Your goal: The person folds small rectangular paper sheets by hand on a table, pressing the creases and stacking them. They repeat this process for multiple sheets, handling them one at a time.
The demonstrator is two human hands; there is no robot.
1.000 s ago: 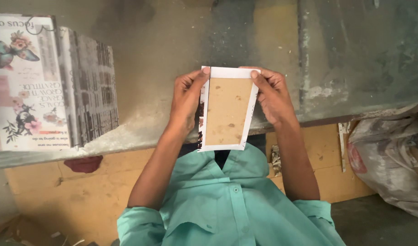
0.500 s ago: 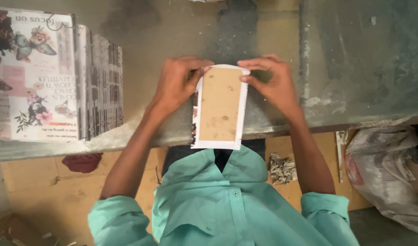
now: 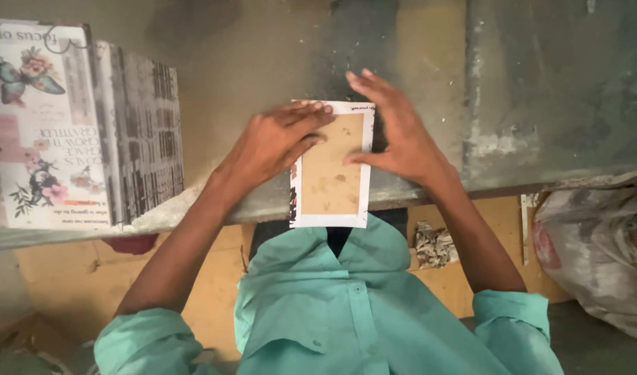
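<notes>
Two bare hands press flat on a tan rectangular paper packet with a white border. The left hand lies palm-down, fingers stretched across the packet's upper left part; the right hand is spread wide, thumb on the packet's right edge, fingers reaching past its top. Neither hand grips anything. Beneath the packet is the worn grey bench, and the packet's lower end overhangs the bench's near edge. Well to the left of the packet lies a stack of printed floral magazine sheets.
</notes>
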